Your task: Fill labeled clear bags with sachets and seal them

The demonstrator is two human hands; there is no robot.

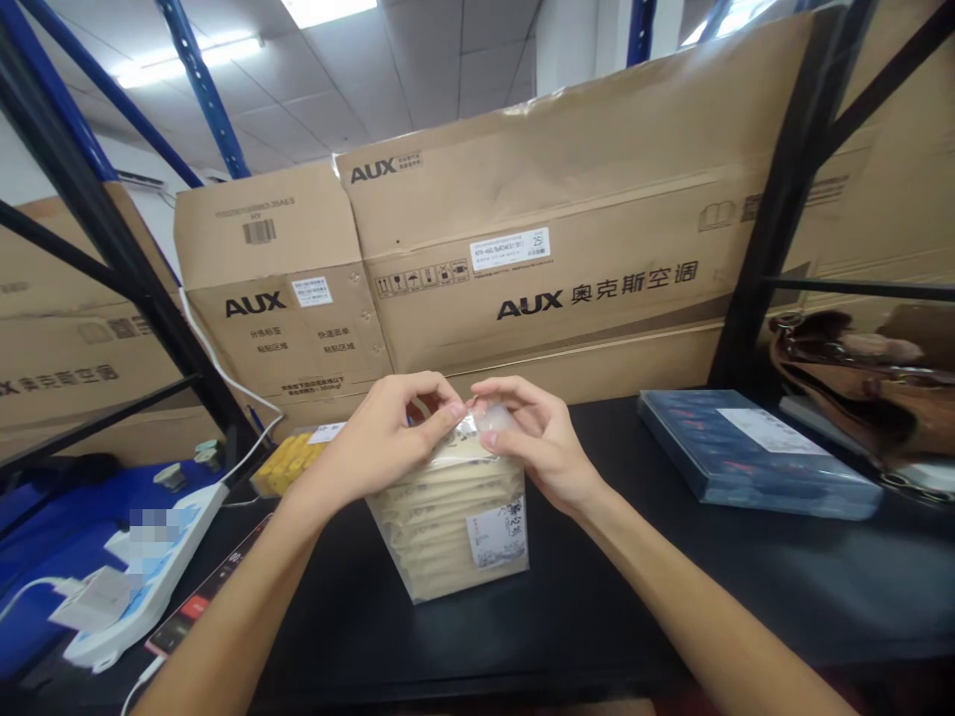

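Note:
A clear plastic bag (455,517) filled with a stack of beige flat packets stands upright on the black table (634,587), a white label on its front. My left hand (388,433) pinches the bag's top edge from the left. My right hand (533,433) pinches the same clear top edge from the right, fingertips almost touching the left hand's. Both hands are closed on the plastic.
A yellow packaged item (287,462) lies behind my left wrist. A white power strip (141,572) with plugs sits at left by a phone (198,602). A blue wrapped flat box (753,452) lies at right, a brown bag (851,383) beyond it. Large cardboard AUX boxes (567,249) line the back.

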